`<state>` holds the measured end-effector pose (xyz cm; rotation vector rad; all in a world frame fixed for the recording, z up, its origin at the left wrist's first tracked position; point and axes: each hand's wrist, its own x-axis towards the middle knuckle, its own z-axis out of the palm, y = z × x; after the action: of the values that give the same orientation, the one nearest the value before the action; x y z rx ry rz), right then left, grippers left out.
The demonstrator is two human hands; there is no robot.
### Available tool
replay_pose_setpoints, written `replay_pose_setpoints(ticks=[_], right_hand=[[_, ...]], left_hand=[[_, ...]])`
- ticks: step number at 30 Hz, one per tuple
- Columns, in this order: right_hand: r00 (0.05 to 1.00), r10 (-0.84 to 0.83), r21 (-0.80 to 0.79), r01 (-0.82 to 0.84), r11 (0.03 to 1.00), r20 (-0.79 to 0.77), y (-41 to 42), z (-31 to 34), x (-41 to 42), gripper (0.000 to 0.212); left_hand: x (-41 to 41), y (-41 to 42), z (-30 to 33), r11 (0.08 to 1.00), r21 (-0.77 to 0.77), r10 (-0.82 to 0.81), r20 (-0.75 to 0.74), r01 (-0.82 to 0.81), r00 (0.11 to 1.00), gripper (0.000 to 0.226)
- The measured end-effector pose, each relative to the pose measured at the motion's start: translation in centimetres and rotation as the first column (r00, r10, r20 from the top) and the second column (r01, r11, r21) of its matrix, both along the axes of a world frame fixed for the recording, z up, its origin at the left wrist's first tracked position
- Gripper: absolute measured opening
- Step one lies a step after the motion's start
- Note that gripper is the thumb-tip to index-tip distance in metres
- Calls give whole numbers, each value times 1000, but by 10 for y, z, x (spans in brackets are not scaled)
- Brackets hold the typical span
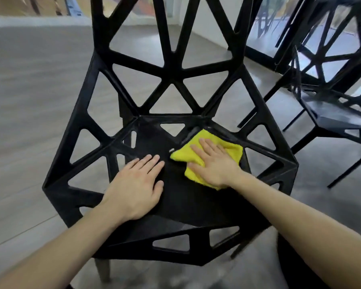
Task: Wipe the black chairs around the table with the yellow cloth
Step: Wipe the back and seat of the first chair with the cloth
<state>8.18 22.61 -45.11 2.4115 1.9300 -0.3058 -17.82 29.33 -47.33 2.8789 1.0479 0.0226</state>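
The black chair (181, 207) stands right in front of us on a grey floor (29, 101), its back and sides made of bars that frame triangular openings, its solid seat facing up at us. On the right rear part of that seat lies the yellow cloth (233, 148), crumpled and flattened under our right hand (214, 163). The fingers of this hand are straight and spread, pressing down on the cloth rather than pinching it, with yellow fabric showing past the fingertips and on both sides of the palm. Our left hand (137, 185) rests flat on the bare seat just beside the cloth, fingers straight and close together, thumb out to the side, holding nothing. The two hands are near each other but apart. A second black chair (331, 113) of the same kind stands to the right, beside the thin black legs of a table (258, 38) whose top we cannot see clearly.
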Motion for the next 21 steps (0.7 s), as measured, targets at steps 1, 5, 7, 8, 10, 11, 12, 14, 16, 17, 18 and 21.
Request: replay_pose_setpoints(ticks=[1, 5, 7, 8, 10, 11, 12, 14, 16, 17, 18, 21], right_hand=[[997, -67, 21, 67, 998, 32, 39, -8, 9, 81], [974, -210, 64, 205, 977, 80, 109, -22, -13, 82], [996, -85, 42, 83, 996, 35, 69, -22, -32, 75], [1000, -13, 43, 13, 999, 8, 37, -19, -35, 71], [995, 78, 16, -77, 997, -68, -32, -9, -36, 70], [992, 91, 3, -91, 996, -85, -57, -3, -32, 74], [993, 83, -5, -83, 997, -84, -66, -1, -23, 81], [1000, 18, 34, -18, 999, -11, -38, -6, -10, 93], [998, -46, 95, 42, 995, 44, 32, -16, -10, 91], [998, -42, 116, 37, 993, 39, 71, -22, -17, 84], [999, -37, 117, 35, 992, 18, 106, -26, -26, 78], [999, -14, 124, 10, 992, 30, 141, -30, -37, 73]], left_hand=[[0, 0, 1, 1000, 2, 2, -2, -2, 1000, 82], [0, 0, 2, 1000, 7, 2, -12, -2, 1000, 86], [-1, 0, 2, 1000, 5, -3, -5, 3, 1000, 85], [-2, 1, 1, 1000, 9, 5, -1, -5, 1000, 85], [-2, 0, 0, 1000, 3, 20, -2, -20, 1000, 85], [-1, -2, 0, 1000, 0, 26, -4, -26, 1000, 85], [-1, -2, 0, 999, 0, 32, -3, -32, 999, 85], [0, -2, 1, 999, 4, 35, 5, -35, 999, 85], [0, -3, 3, 1000, 10, 28, 2, -28, 1000, 83], [0, -3, 3, 1000, 11, 29, 1, -29, 1000, 83], [0, -2, 2, 999, 16, 32, 3, -32, 999, 82], [-2, 0, 0, 1000, 17, 23, -7, -22, 1000, 79]])
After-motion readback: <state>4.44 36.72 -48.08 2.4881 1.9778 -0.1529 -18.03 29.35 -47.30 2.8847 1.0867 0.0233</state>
